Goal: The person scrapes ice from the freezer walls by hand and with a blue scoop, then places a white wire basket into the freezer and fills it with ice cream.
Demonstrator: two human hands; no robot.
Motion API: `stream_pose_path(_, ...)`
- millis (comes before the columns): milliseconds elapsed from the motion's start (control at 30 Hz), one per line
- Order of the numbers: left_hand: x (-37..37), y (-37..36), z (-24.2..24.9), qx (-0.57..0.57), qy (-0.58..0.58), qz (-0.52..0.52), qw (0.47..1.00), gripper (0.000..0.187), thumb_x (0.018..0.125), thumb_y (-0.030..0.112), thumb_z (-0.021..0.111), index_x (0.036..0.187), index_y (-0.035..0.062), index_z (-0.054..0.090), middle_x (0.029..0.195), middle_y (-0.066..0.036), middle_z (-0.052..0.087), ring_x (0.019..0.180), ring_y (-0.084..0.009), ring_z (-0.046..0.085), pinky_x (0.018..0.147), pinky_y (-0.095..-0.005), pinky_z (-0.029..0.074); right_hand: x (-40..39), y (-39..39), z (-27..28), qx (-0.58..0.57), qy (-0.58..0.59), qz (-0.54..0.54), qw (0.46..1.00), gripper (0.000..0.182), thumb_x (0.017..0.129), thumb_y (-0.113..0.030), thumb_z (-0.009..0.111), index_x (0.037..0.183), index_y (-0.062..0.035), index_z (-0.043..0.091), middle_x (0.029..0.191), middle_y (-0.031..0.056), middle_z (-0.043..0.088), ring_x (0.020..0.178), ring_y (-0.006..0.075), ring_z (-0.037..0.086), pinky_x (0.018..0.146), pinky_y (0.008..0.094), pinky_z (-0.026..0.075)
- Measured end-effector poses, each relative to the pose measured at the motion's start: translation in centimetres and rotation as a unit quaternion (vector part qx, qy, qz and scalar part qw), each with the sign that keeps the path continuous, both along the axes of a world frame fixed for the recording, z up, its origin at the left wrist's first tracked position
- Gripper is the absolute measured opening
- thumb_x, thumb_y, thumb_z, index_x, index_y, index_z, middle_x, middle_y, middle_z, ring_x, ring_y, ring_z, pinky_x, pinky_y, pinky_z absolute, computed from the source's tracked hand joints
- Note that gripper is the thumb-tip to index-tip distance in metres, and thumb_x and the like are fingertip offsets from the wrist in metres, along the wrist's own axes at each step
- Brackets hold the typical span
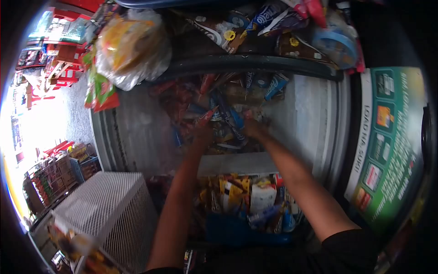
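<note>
Both arms reach down into a chest freezer (305,114) filled with wrapped ice cream cones. In my left hand (204,132), fingers closed, is a red-wrapped ice cream cone (206,118). My right hand (253,128) is among the cones a little to the right, beside a blue-wrapped cone (237,118). Something reddish (247,114) shows at its fingertips, but blur and dim light hide the grip. More blue cones (276,86) and red cones (207,83) lie loose at the back of the compartment.
Nearer my body, a compartment holds yellow and white packs (263,196). A white ribbed basket (105,196) stands at left. Along the back are a stuffed plastic bag (132,48) and more cones (223,34) behind a dark rim. A green sign (392,137) borders the right side.
</note>
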State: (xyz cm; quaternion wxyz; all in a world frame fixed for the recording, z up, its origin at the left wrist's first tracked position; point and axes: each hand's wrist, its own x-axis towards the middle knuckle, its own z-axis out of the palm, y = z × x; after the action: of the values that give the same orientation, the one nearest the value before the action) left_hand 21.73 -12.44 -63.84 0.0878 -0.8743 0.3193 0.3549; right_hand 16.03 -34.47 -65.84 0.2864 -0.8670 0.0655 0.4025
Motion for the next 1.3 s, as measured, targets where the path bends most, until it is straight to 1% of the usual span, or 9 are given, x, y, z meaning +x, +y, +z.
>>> stream_pose_path(67, -1.2, -0.1, -2.6, 0.030, -0.016, 0.008, 0.999, 0.036, 0.073, 0.030, 0.060, 0.103, 0.0085, 0.061, 0.102, -0.014, 0.060, 0.092, -0.0290, 0.060, 0.086, -0.0400, 0.043, -0.9, 1.0, -4.1, -0.018, 0.023, -0.014, 0.999, 0.053, 0.079, -0.033, 0.055, 0.115, 0.0051, 0.047, 0.110, 0.0244, 0.055, 0.099, 0.0354, 0.056, 0.085, 0.0420, 0.045)
stream_pose_path(167, -2.0, 0.1, -7.5, -0.139, -0.127, 0.018, 0.982, 0.039, 0.073, 0.028, 0.061, 0.105, 0.0061, 0.059, 0.104, -0.013, 0.059, 0.089, -0.0267, 0.060, 0.080, -0.0398, 0.046, -3.1, 3.1, -10.5, -0.164, -0.219, -0.027, 0.961, 0.083, 0.074, -0.048, 0.061, 0.130, 0.0030, 0.027, 0.125, 0.0227, 0.044, 0.103, 0.0356, 0.054, 0.084, 0.0486, 0.044)
stream_pose_path(233, -0.5, -1.4, -6.2, -0.022, 0.064, 0.062, 0.996, 0.038, 0.073, 0.023, 0.062, 0.106, 0.0047, 0.057, 0.102, -0.013, 0.059, 0.090, -0.0250, 0.060, 0.075, -0.0378, 0.048, -1.0, 3.8, -6.1, -0.188, -0.018, -0.052, 0.981, 0.089, 0.071, -0.048, 0.063, 0.132, 0.0017, 0.021, 0.134, 0.0210, 0.034, 0.113, 0.0394, 0.045, 0.090, 0.0511, 0.039)
stream_pose_path(367, -1.2, -0.8, -9.5, 0.003, 0.001, 0.016, 1.000, 0.036, 0.072, 0.021, 0.063, 0.103, 0.0031, 0.057, 0.101, -0.013, 0.059, 0.090, -0.0245, 0.060, 0.073, -0.0368, 0.050, -0.6, 4.1, -4.9, -0.172, -0.041, -0.122, 0.977, 0.097, 0.066, -0.044, 0.069, 0.133, 0.0013, 0.017, 0.132, 0.0217, 0.036, 0.119, 0.0410, 0.038, 0.094, 0.0493, 0.036)
stream_pose_path(667, -0.3, -0.9, -4.6, -0.223, 0.117, 0.068, 0.965, 0.051, 0.060, 0.029, 0.071, 0.102, 0.0042, 0.058, 0.097, -0.017, 0.059, 0.091, -0.0324, 0.058, 0.080, -0.0413, 0.046, -1.6, 0.2, -6.0, 0.052, -0.108, -0.180, 0.976, 0.102, 0.063, -0.033, 0.074, 0.137, -0.0043, 0.011, 0.127, 0.0227, 0.038, 0.117, 0.0374, 0.040, 0.090, 0.0469, 0.041)
stream_pose_path(833, 0.8, -0.9, -4.1, -0.054, 0.227, 0.038, 0.972, 0.060, 0.055, 0.043, 0.069, 0.099, 0.0029, 0.061, 0.102, -0.017, 0.060, 0.098, -0.0278, 0.057, 0.082, -0.0376, 0.046, -3.2, -3.8, 0.0, 0.268, 0.149, -0.371, 0.876, 0.072, 0.069, -0.038, 0.070, 0.127, -0.0125, 0.037, 0.111, 0.0082, 0.053, 0.100, 0.0217, 0.054, 0.076, 0.0443, 0.049)
stream_pose_path(1067, 3.1, -2.3, 12.8, -0.171, 0.191, 0.176, 0.950, 0.067, 0.060, 0.046, 0.066, 0.104, -0.0042, 0.058, 0.099, -0.019, 0.062, 0.088, -0.0280, 0.061, 0.080, -0.0352, 0.046, -1.3, -5.5, 17.4, 0.194, 0.191, -0.362, 0.891, 0.043, 0.070, -0.038, 0.067, 0.103, -0.0141, 0.054, 0.095, 0.0014, 0.059, 0.088, 0.0148, 0.057, 0.073, 0.0389, 0.049)
stream_pose_path(1167, 2.8, -2.4, 19.8, -0.293, 0.266, 0.264, 0.880, 0.052, 0.074, 0.033, 0.065, 0.108, -0.0041, 0.054, 0.090, -0.013, 0.062, 0.079, -0.0180, 0.060, 0.067, -0.0292, 0.046, -3.4, -6.0, 22.9, 0.283, 0.159, -0.409, 0.853, 0.042, 0.068, -0.037, 0.067, 0.099, -0.0099, 0.055, 0.089, 0.0034, 0.059, 0.080, 0.0159, 0.059, 0.070, 0.0329, 0.049)
stream_pose_path(1300, 2.1, -4.6, 32.1, -0.582, 0.325, 0.374, 0.645, 0.037, 0.084, 0.027, 0.059, 0.106, -0.0023, 0.052, 0.083, -0.004, 0.059, 0.068, -0.0073, 0.054, 0.059, -0.0215, 0.042, -2.7, -7.1, 34.7, 0.486, -0.051, -0.423, 0.763, 0.043, 0.070, -0.033, 0.066, 0.101, -0.0044, 0.057, 0.084, 0.0057, 0.059, 0.072, 0.0150, 0.059, 0.067, 0.0290, 0.049)
